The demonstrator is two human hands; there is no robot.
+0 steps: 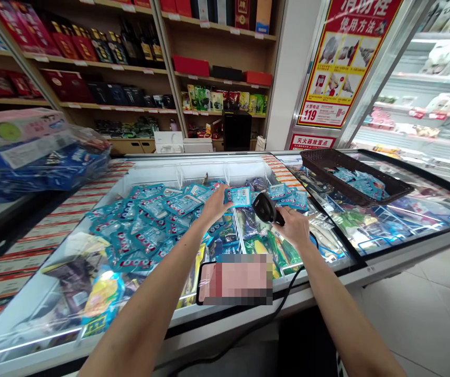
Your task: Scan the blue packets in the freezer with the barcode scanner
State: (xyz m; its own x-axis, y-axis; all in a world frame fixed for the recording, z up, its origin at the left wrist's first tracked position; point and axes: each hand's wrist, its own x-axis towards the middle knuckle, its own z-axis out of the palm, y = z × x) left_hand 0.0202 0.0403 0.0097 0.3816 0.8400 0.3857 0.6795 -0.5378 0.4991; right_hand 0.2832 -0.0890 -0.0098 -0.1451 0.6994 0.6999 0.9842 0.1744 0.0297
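In the head view, the left hand reaches over a chest freezer, its fingers closed on the left end of a blue packet. This packet is held up near the middle of the freezer, its printed side showing. To its right, the right hand has its fingers wrapped around the handle of a black scanner; the scanner's head is near the packet's right end, apart from it. A dark cord runs from beside the right hand toward the near side.

Left of the held packet spreads a loose pile of similar packets, with a smaller group to the right, beyond the scanner. A phone, partly masked by blurred squares, lies at the near edge. On the far right, a brown basket holds more blue packets. A plastic-wrapped bundle sits at far left, and stocked shelves stand along the far wall.
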